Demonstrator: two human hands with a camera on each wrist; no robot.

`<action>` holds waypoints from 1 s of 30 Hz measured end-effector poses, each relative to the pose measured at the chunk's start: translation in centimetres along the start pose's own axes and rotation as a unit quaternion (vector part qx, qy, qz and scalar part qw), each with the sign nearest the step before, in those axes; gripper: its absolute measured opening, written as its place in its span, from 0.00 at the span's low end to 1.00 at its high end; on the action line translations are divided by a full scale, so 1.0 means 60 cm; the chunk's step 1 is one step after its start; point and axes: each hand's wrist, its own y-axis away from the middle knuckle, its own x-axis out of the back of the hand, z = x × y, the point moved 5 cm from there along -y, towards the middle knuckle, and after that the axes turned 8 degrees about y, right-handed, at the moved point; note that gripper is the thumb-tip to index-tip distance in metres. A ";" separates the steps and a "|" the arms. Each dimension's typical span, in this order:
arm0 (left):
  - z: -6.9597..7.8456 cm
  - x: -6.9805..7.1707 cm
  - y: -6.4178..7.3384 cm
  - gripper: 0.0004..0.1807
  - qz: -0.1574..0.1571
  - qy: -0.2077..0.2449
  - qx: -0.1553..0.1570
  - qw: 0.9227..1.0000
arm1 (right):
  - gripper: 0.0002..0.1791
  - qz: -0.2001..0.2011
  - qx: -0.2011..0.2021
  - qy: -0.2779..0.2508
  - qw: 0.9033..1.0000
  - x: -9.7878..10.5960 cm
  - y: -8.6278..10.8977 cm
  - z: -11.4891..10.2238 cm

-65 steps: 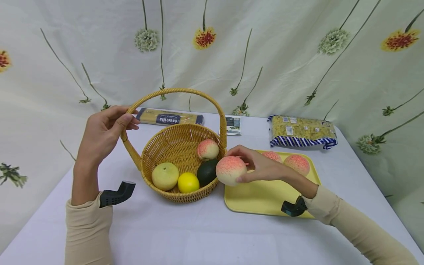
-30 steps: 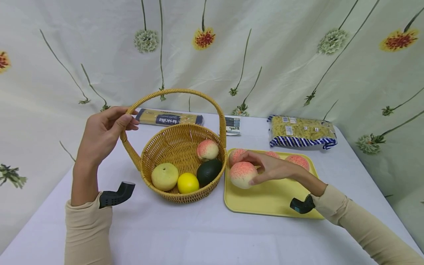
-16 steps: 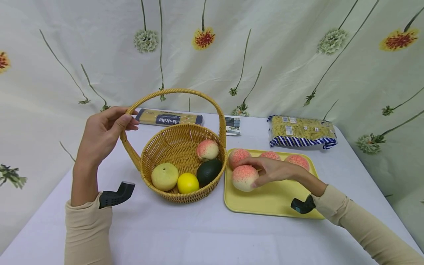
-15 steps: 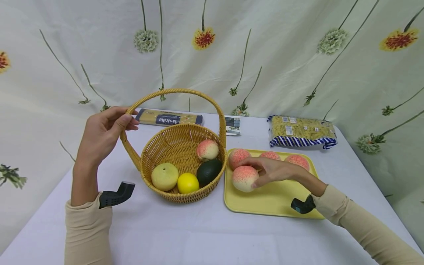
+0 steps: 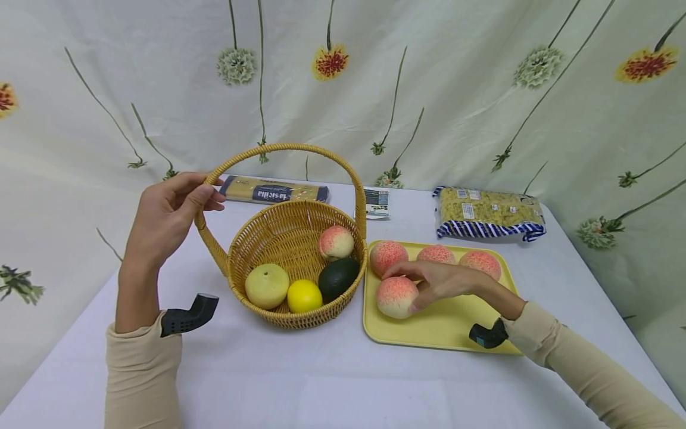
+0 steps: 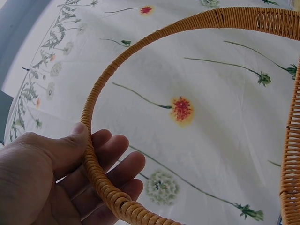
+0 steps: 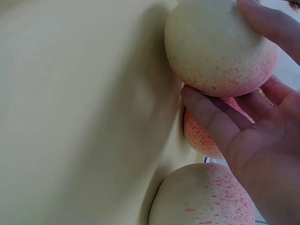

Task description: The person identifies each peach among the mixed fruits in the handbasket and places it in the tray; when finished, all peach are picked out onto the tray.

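My left hand [image 5: 166, 214] holds the left side of the arched handle [image 6: 101, 84] of a wicker basket [image 5: 252, 241], thumb in front and fingers behind. Inside the basket lie a pale yellow-green round fruit [image 5: 267, 286], a lemon-yellow fruit [image 5: 305, 296], a dark green avocado-like fruit [image 5: 339, 278] and a pink-and-cream peach [image 5: 336, 242]. With thumb and fingers, my right hand [image 5: 442, 283] grips another peach [image 5: 397, 297] at the left part of a yellow tray [image 5: 429, 333]. Three more peaches, including the back-left peach [image 5: 389, 257], sit along the tray's far side.
Behind the basket lies a flat pasta packet [image 5: 276, 190], with a small white-and-dark packet [image 5: 377, 204] beside it. A large bag of pasta [image 5: 489, 213] rests behind the tray. A floral cloth [image 5: 455, 89] hangs at the back of the white-covered table [image 5: 278, 381].
My right hand has carried the peach from beside the basket's rim rightward, then lower over the tray. The back-left peach has come into view. My left hand stays on the handle.
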 end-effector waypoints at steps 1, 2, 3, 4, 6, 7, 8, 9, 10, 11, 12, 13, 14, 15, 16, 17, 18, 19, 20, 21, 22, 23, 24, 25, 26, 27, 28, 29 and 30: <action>0.000 0.000 0.000 0.13 0.000 0.000 0.000 1.000 | 0.32 -0.001 0.000 0.000 1.000 -0.001 -0.001 0.001; 0.000 0.000 0.000 0.13 0.000 0.000 0.000 1.000 | 0.32 -0.003 0.000 0.000 1.000 -0.002 -0.002 0.002; 0.000 0.000 0.000 0.13 0.000 0.000 0.000 1.000 | 0.32 -0.005 0.000 -0.001 1.000 -0.003 -0.003 0.004; 0.000 0.000 0.000 0.13 0.000 -0.001 0.000 1.000 | 0.32 -0.007 0.000 -0.002 1.000 -0.005 -0.004 0.005; 0.000 0.000 0.000 0.13 0.001 -0.001 0.001 1.000 | 0.32 -0.010 -0.001 -0.004 1.000 -0.007 -0.005 0.007; 0.000 0.000 0.000 0.13 0.001 -0.002 0.001 1.000 | 0.32 -0.012 -0.002 -0.004 1.000 -0.007 -0.006 0.007; 0.000 0.000 0.000 0.13 0.000 -0.002 0.001 1.000 | 0.32 -0.013 -0.003 -0.003 1.000 -0.008 -0.006 0.008; 0.000 0.000 0.000 0.13 0.000 -0.002 0.001 1.000 | 0.32 -0.014 -0.004 -0.004 1.000 -0.008 -0.007 0.008; 0.000 0.000 0.000 0.13 0.000 -0.002 0.001 1.000 | 0.32 -0.014 -0.006 -0.005 1.000 -0.009 -0.007 0.008; 0.000 0.000 0.000 0.13 0.000 -0.001 0.001 1.000 | 0.33 -0.015 -0.010 -0.007 1.000 -0.009 -0.007 0.008; 0.000 0.000 0.000 0.13 -0.001 -0.001 0.001 1.000 | 0.33 -0.016 -0.012 -0.008 1.000 -0.009 -0.007 0.008; 0.000 0.000 0.000 0.13 -0.001 -0.001 0.001 1.000 | 0.33 -0.016 -0.016 -0.010 1.000 -0.009 -0.007 0.008; 0.001 0.000 0.000 0.13 -0.001 0.000 0.001 1.000 | 0.33 -0.017 -0.018 -0.013 1.000 -0.009 -0.007 0.007; 0.001 -0.001 0.000 0.13 -0.001 0.001 0.000 1.000 | 0.33 -0.019 -0.020 -0.017 0.999 -0.009 -0.006 0.007; 0.001 -0.001 0.000 0.13 -0.001 0.001 0.000 1.000 | 0.33 -0.020 -0.023 -0.019 0.999 -0.010 -0.006 0.007; 0.001 -0.001 0.000 0.13 -0.001 0.001 0.000 1.000 | 0.33 -0.021 -0.026 -0.019 0.999 -0.010 -0.005 0.006; 0.001 -0.001 0.000 0.13 0.000 0.000 0.000 1.000 | 0.33 -0.022 -0.027 -0.017 0.999 -0.011 -0.005 0.005; 0.001 -0.001 0.000 0.13 0.000 0.001 0.000 1.000 | 0.33 -0.023 -0.028 -0.015 0.999 -0.011 -0.004 0.005; 0.001 -0.001 0.000 0.13 0.000 0.000 0.001 1.000 | 0.34 -0.023 -0.028 -0.012 0.999 -0.011 -0.004 0.004; 0.001 -0.001 0.000 0.13 0.001 -0.002 0.002 1.000 | 0.34 -0.023 -0.030 -0.007 0.999 -0.012 -0.003 0.004; 0.002 -0.001 0.000 0.13 0.001 -0.003 0.003 1.000 | 0.34 -0.023 -0.030 -0.004 0.999 -0.012 -0.003 0.004; 0.002 -0.001 0.000 0.14 0.002 -0.005 0.003 1.000 | 0.34 -0.021 -0.030 -0.001 0.999 -0.012 -0.003 0.003; 0.002 -0.001 0.000 0.14 0.002 -0.006 0.004 1.000 | 0.34 -0.020 -0.031 0.003 0.999 -0.013 -0.003 0.004; 0.002 -0.001 0.000 0.14 0.001 -0.008 0.004 1.000 | 0.35 -0.018 -0.032 0.005 0.999 -0.013 -0.003 0.004; 0.002 -0.001 0.000 0.14 0.001 -0.009 0.005 1.000 | 0.35 -0.016 -0.032 0.005 0.999 -0.014 -0.003 0.004; 0.002 -0.001 0.001 0.14 0.001 -0.011 0.005 1.000 | 0.35 -0.015 -0.034 0.006 0.999 -0.014 -0.002 0.005; 0.001 -0.001 0.001 0.14 0.001 -0.011 0.005 1.000 | 0.35 -0.015 -0.034 0.005 0.999 -0.015 -0.002 0.005; 0.001 0.000 0.001 0.14 0.001 -0.011 0.005 1.000 | 0.35 -0.014 -0.035 0.006 0.999 -0.016 -0.002 0.006; 0.001 0.000 0.001 0.14 0.000 -0.011 0.005 1.000 | 0.35 -0.013 -0.035 0.007 0.999 -0.017 -0.002 0.007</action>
